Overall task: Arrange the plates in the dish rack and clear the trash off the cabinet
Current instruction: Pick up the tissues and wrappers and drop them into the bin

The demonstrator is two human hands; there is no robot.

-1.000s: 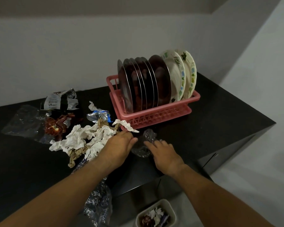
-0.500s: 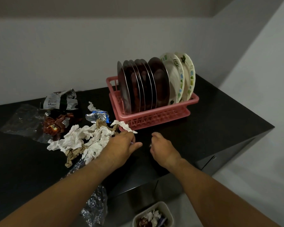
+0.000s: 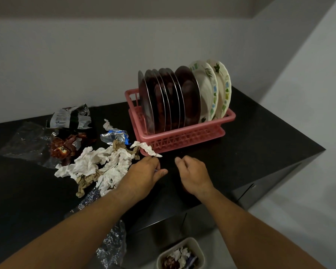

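Cabinet (image 3: 260,152): black top, set in a corner of pale walls. Pink rack (image 3: 182,140) stands at the back of the top, right of centre. All plates are on edge in the rack: a row of dark steel plates (image 3: 188,94) fills the left and middle, and two white patterned plates (image 3: 208,90) close the right end. Trash lies left of the rack. A clear bag (image 3: 21,144) lies flat at the far left. A heap of crumpled white tissues (image 3: 89,164) sits in the middle of the top, with brown paper (image 3: 83,181) mixed through it; one tissue strip (image 3: 145,148) touches the rack's front left corner. A silver foil bag (image 3: 113,243) hangs over the near edge, partly hidden under the left forearm. A black-and-white wrapper (image 3: 70,117) lies near the wall, a red wrapper (image 3: 64,146) just in front of it on the clear bag, and a blue-and-silver wrapper (image 3: 114,135) lies between the heap and the rack. A pale bin (image 3: 201,256) stands on the floor below the near edge, with tissue and wrappers in it. Left hand (image 3: 142,177): over the right edge of the heap, fingers curled under, thumb out to the right; contents not resolvable. Right hand (image 3: 195,176): just beside it over bare top, in front of the rack, fingers curled in; whether it grasps anything cannot be told. The hands do not touch.
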